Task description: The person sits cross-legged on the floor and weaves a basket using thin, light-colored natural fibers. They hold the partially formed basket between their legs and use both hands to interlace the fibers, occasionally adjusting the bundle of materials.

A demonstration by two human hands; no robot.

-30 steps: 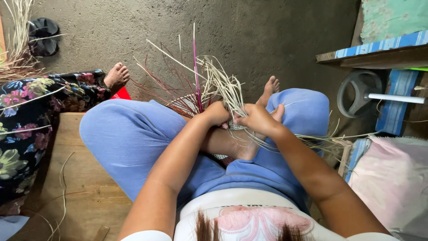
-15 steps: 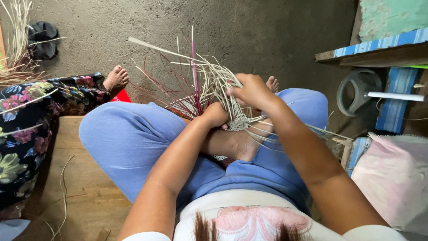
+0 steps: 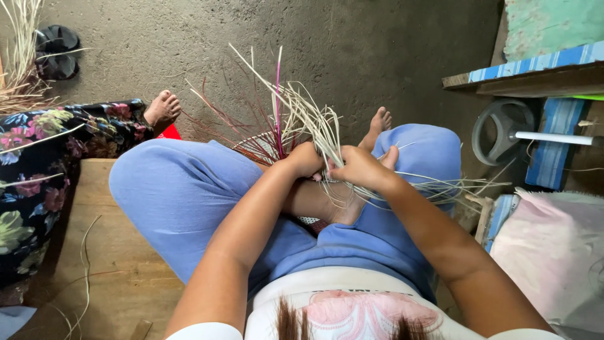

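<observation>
A bundle of pale straw strips was gripped in the lap, above crossed legs in blue trousers. The left hand was closed around the strips at their base; the right hand was pinched on them just beside it, thumb raised. Red and pink strips were fanned out behind. A floral-clothed leg was seen at left, on the concrete floor.
</observation>
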